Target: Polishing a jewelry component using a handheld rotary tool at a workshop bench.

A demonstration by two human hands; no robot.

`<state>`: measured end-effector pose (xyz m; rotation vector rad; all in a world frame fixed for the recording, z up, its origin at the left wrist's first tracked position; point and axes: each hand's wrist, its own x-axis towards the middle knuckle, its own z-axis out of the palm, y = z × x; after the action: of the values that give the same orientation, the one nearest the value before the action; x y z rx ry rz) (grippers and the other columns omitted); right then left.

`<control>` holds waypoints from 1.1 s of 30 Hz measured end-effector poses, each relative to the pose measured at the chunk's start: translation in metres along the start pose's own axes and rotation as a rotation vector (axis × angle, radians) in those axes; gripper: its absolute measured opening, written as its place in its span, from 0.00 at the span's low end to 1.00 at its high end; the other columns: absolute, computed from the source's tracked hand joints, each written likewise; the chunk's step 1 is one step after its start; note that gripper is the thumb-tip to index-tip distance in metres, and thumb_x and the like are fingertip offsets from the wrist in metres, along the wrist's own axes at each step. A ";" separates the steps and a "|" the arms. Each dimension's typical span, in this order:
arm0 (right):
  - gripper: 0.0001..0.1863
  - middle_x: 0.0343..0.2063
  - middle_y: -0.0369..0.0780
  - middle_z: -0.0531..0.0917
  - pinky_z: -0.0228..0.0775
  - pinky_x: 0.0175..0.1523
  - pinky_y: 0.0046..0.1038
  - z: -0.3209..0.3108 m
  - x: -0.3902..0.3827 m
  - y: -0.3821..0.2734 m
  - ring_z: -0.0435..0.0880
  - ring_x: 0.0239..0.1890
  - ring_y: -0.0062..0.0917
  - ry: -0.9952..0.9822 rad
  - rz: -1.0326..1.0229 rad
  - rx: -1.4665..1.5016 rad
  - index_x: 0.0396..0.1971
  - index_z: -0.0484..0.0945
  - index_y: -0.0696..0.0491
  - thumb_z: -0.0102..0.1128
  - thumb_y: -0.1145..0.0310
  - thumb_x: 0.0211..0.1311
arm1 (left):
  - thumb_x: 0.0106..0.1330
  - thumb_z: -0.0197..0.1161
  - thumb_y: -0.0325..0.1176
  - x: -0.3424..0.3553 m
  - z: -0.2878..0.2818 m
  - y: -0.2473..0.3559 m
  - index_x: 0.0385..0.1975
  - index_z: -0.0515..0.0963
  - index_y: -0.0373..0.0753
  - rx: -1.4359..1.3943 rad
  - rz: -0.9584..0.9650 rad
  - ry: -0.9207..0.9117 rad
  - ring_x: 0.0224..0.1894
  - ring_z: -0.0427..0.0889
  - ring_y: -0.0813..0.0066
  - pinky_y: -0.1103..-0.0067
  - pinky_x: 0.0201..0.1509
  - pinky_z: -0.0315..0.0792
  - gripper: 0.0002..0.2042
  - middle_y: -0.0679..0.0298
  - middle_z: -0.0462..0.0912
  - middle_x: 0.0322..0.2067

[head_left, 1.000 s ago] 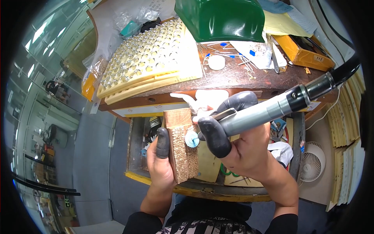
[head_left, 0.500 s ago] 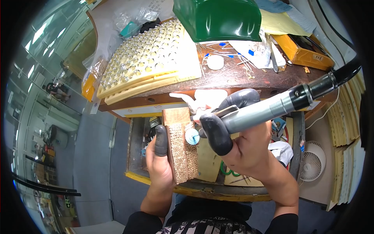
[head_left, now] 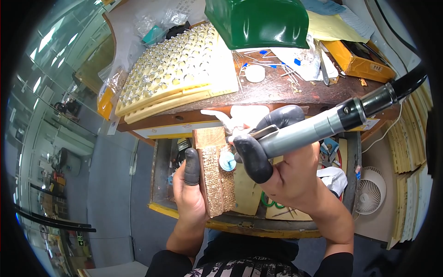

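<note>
My left hand (head_left: 190, 199) is wrapped around a wooden block (head_left: 213, 184), held upright in front of me above the open drawer (head_left: 163, 210). The block's top end is smooth with visible grain; its long faces below are rough, pitted and crumbly-looking. A black rubbery finger cot (head_left: 192, 168) sheathes my left thumb.

My right hand (head_left: 295, 184) grasps a slim rotary handpiece (head_left: 302, 134), a silver metal cylinder running back to a black cable. At its tip is a small round blue disc (head_left: 227, 161), ridged in rings, overlapping the block's right-hand face; whether it actually touches the wood I can't quite tell from this angle.

Beyond, on the worn, dark wooden counter (head_left: 221, 101), lies a cream tray (head_left: 164, 99) crowded with rows of shiny rounded pieces (head_left: 173, 60). Beside it are a curved, glossy green hood (head_left: 263, 27), a chalky white round (head_left: 255, 73) and scattered thin metal rods (head_left: 290, 74).
</note>
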<state>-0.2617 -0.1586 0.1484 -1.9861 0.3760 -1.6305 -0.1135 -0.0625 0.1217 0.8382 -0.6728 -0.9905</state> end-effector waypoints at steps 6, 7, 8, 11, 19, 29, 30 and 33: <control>0.02 0.24 0.39 0.85 0.73 0.35 0.26 0.000 -0.001 0.002 0.82 0.27 0.23 0.012 -0.001 -0.005 0.30 0.84 0.60 0.66 0.77 0.59 | 0.79 0.49 0.45 0.001 0.001 -0.001 0.48 0.79 0.30 0.006 0.015 0.004 0.40 0.85 0.76 0.79 0.45 0.79 0.21 0.59 0.85 0.40; 0.02 0.24 0.39 0.85 0.73 0.35 0.26 0.000 -0.001 0.000 0.82 0.27 0.23 0.011 -0.001 -0.004 0.30 0.84 0.60 0.66 0.77 0.59 | 0.79 0.49 0.45 0.001 0.000 0.000 0.48 0.78 0.30 0.005 0.009 0.000 0.40 0.85 0.76 0.79 0.45 0.79 0.21 0.59 0.85 0.40; 0.02 0.24 0.39 0.85 0.73 0.35 0.26 -0.001 0.000 -0.002 0.82 0.28 0.24 0.002 0.005 -0.007 0.30 0.84 0.60 0.66 0.77 0.59 | 0.79 0.49 0.45 0.001 -0.001 0.000 0.48 0.78 0.30 0.004 0.004 -0.004 0.40 0.85 0.76 0.79 0.45 0.79 0.21 0.59 0.85 0.40; 0.02 0.24 0.39 0.84 0.73 0.36 0.26 -0.002 0.000 0.000 0.82 0.28 0.24 -0.005 -0.022 -0.028 0.29 0.83 0.60 0.66 0.78 0.59 | 0.79 0.49 0.45 0.001 -0.001 0.000 0.49 0.78 0.30 0.005 0.007 -0.002 0.40 0.85 0.76 0.79 0.45 0.80 0.21 0.58 0.85 0.40; 0.01 0.23 0.39 0.85 0.73 0.37 0.26 -0.001 0.002 -0.001 0.82 0.29 0.25 0.020 -0.022 -0.035 0.29 0.84 0.59 0.66 0.78 0.59 | 0.79 0.49 0.45 0.002 -0.003 -0.002 0.49 0.78 0.29 0.009 -0.001 -0.016 0.40 0.85 0.76 0.79 0.46 0.80 0.21 0.58 0.85 0.40; 0.02 0.24 0.39 0.85 0.75 0.38 0.27 -0.003 0.001 0.001 0.81 0.28 0.25 -0.016 -0.037 -0.054 0.29 0.85 0.59 0.66 0.77 0.59 | 0.79 0.49 0.44 0.002 -0.001 0.000 0.49 0.78 0.29 0.031 0.004 -0.018 0.40 0.85 0.77 0.79 0.46 0.79 0.21 0.58 0.85 0.40; 0.02 0.24 0.39 0.85 0.75 0.39 0.27 -0.003 0.001 0.000 0.82 0.29 0.26 -0.029 -0.037 -0.066 0.29 0.85 0.59 0.66 0.77 0.59 | 0.79 0.49 0.44 0.002 -0.002 0.000 0.49 0.78 0.29 0.032 0.004 -0.017 0.40 0.85 0.77 0.79 0.46 0.79 0.21 0.58 0.85 0.40; 0.02 0.25 0.39 0.85 0.76 0.39 0.28 -0.002 -0.001 0.001 0.82 0.29 0.26 -0.015 -0.027 -0.051 0.29 0.85 0.59 0.66 0.77 0.59 | 0.79 0.49 0.44 0.001 -0.002 0.000 0.49 0.78 0.29 0.021 0.008 -0.020 0.41 0.84 0.77 0.79 0.46 0.79 0.21 0.58 0.85 0.41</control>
<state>-0.2633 -0.1596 0.1476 -2.0480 0.3899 -1.6363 -0.1110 -0.0630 0.1208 0.8438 -0.7042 -0.9872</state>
